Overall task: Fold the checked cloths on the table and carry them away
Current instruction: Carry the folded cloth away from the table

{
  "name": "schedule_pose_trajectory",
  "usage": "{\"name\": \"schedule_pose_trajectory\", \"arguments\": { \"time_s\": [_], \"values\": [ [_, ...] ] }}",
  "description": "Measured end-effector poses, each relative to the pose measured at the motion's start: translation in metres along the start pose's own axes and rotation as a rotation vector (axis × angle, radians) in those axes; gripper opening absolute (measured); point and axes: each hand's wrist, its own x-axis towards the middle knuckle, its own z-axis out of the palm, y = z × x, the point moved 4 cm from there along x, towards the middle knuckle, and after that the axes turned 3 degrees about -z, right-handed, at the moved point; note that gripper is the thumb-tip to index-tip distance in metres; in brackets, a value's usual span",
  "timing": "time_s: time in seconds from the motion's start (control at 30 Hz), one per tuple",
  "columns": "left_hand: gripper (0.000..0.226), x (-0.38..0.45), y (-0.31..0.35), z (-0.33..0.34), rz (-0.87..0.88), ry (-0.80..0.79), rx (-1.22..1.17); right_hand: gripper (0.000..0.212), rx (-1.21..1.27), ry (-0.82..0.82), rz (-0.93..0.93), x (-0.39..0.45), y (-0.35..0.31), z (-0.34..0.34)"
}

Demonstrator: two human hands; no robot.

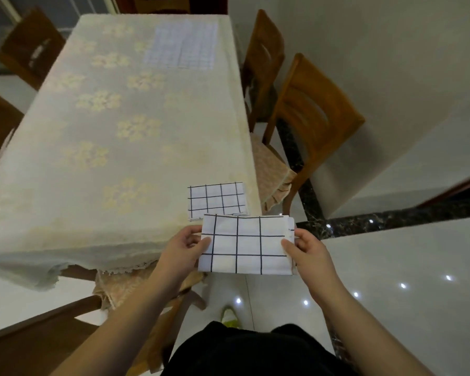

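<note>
The left hand and right hand pinch the two ends of a folded checked cloth. Just past it, a second folded cloth lies on the tabletop. A third cloth lies far beyond the hands.

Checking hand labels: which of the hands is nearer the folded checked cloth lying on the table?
Left. The left hand is just below the folded cloth's near-left corner; the right hand is farther right, beyond the table edge.

Dim, soft indoor light; small ceiling-lamp glints dot the glossy pale tiled floor; edges bend and blur.
</note>
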Motion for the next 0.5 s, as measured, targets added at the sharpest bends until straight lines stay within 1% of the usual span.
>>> {"name": "schedule_pose_trajectory", "arguments": {
  "time_s": [0.17, 0.33, 0.43, 0.5],
  "values": [
    [0.03, 0.034, 0.005, -0.012, -0.021, 0.103, 0.122, 0.022, -0.071, -0.093, 0.046, 0.05, -0.005, 0.017],
    [0.023, 0.074, 0.016, -0.023, -0.04, 0.206, 0.257, 0.019, -0.207, -0.223, 0.095, 0.117, -0.002, 0.035],
    [0.02, 0.097, 0.016, -0.026, -0.096, 0.247, 0.234, 0.01, -0.26, -0.276, 0.122, 0.154, 0.002, 0.049],
    [0.019, 0.112, 0.013, -0.027, -0.14, 0.266, 0.221, 0.008, -0.292, -0.301, 0.145, 0.178, 0.007, 0.057]
  ]
}}
